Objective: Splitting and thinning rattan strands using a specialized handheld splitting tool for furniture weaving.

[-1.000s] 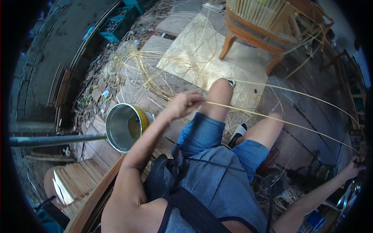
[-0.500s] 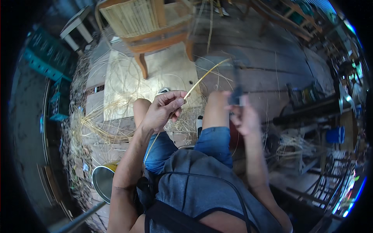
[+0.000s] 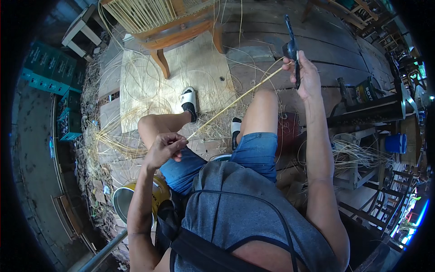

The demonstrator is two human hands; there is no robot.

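The left grip [image 3: 165,149] is narrow, thumb and bent fingers pinching one end of a long, pale yellow strip [image 3: 235,103]. The right grip [image 3: 308,77], held farther out and higher in the view, is closed around a dark hand tool [image 3: 291,45] whose slim upper end points away from the body; its exact kind is hard to tell. The strip runs taut on a slant between the two grips, over the gap between the knees, its far end at the right fingertips, beside the tool.

Dark lettering marks the yellow bucket [image 3: 162,192] near the left forearm, partly hidden by it. A dark container [image 3: 364,90] at right bears pale letters, and the stacked green crates [image 3: 54,68] at far left carry faint print too small to read.

Underfoot is a floor [image 3: 335,41] of worn planks, with a pale sheet [image 3: 206,59] laid on it and loose strands [image 3: 113,140] scattered about. A wooden chair [image 3: 181,37] with a slatted-looking seat stands at the sheet's far edge. To the right are a coil of pale strands [image 3: 358,154] and a blue tub [image 3: 395,143].
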